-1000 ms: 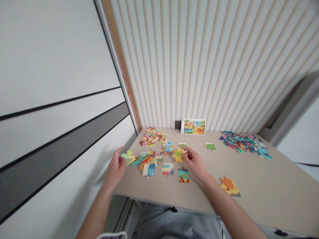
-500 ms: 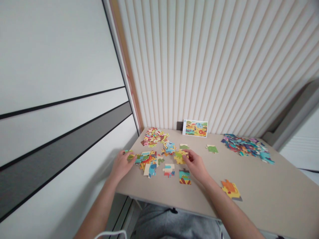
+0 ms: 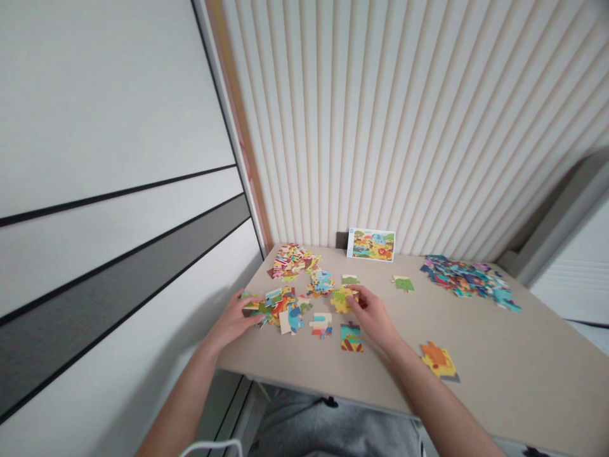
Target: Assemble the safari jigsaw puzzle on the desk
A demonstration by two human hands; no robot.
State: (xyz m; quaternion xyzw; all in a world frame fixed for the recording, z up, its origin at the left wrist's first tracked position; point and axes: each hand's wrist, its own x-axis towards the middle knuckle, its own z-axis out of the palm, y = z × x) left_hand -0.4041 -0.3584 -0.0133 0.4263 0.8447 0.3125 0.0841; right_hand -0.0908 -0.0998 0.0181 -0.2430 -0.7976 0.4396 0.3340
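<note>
My left hand (image 3: 231, 320) rests at the left end of a loose cluster of jigsaw puzzle pieces (image 3: 280, 308), its fingers pinching a yellow-green piece (image 3: 250, 306) against the others. My right hand (image 3: 373, 315) grips a joined yellow and green puzzle section (image 3: 340, 300) by its right side. Just below that hand lies a small joined group of pieces (image 3: 351, 337). A multicoloured patch of pieces (image 3: 320, 325) sits between my hands.
A picture card of the puzzle scene (image 3: 370, 245) leans on the ribbed wall. Piles of pieces lie at back left (image 3: 290, 261) and back right (image 3: 469, 279). A green piece (image 3: 404, 284) and an orange-yellow section (image 3: 438, 362) lie on the beige table (image 3: 499, 355).
My left hand has lowered from holding its piece up to the table, moving right onto the cluster. My right hand has stayed on the yellow section. The view has shifted slightly.
</note>
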